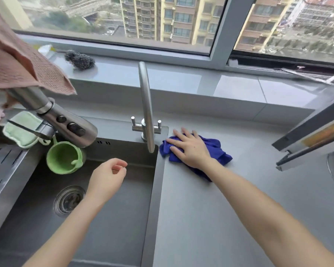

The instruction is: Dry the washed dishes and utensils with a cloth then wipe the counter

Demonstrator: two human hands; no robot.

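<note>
A crumpled blue cloth (215, 150) lies on the grey counter (229, 199) just right of the sink's corner. My right hand (190, 148) presses flat on the cloth, fingers spread and straight. My left hand (108, 178) hovers over the dark sink (108, 228) with its fingers loosely curled and nothing in it. No dishes or utensils show on the counter.
A tall slim tap (146, 105) stands at the sink's back edge beside the cloth. A pull-out spray faucet (66, 124) juts in from the left under a hanging pink towel (17, 62). A green cup (64, 158), green sponge (20, 131), steel scourer (79, 59), drain rack (2, 170) and an open cabinet door (312, 135).
</note>
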